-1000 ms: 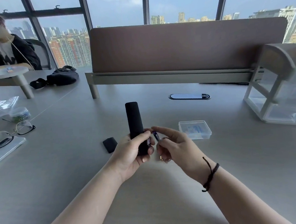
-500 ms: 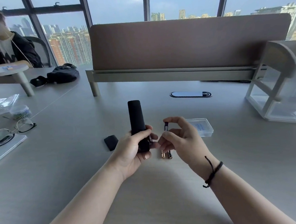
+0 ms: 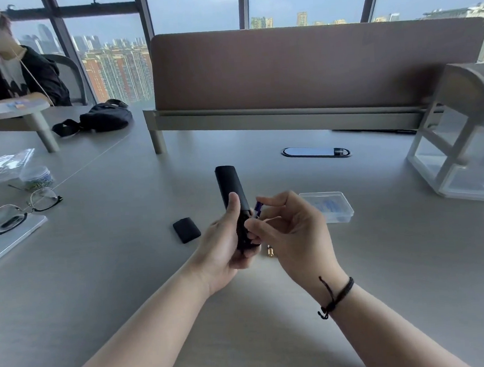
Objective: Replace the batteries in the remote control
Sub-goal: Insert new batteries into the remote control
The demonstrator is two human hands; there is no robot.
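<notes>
My left hand (image 3: 225,247) grips the lower end of the black remote control (image 3: 231,188), which points away from me above the table. My right hand (image 3: 291,231) pinches a slim purple battery (image 3: 257,209) between thumb and forefinger, right against the remote's open lower part. Whether the battery sits in the compartment is hidden by my fingers. The black battery cover (image 3: 186,229) lies on the table left of my hands. A gold-tipped battery (image 3: 270,250) lies on the table between my hands.
A clear plastic box (image 3: 330,207) holding blue items sits just right of my hands. Glasses (image 3: 22,210) rest on a white device at the left. A white shelf unit (image 3: 459,151) stands at the right, a desk divider (image 3: 313,69) behind. Another person sits far left.
My right hand has brought the purple battery from beside the remote up against its open lower part. My left thumb has slid up the remote's back. One battery on the table is now hidden.
</notes>
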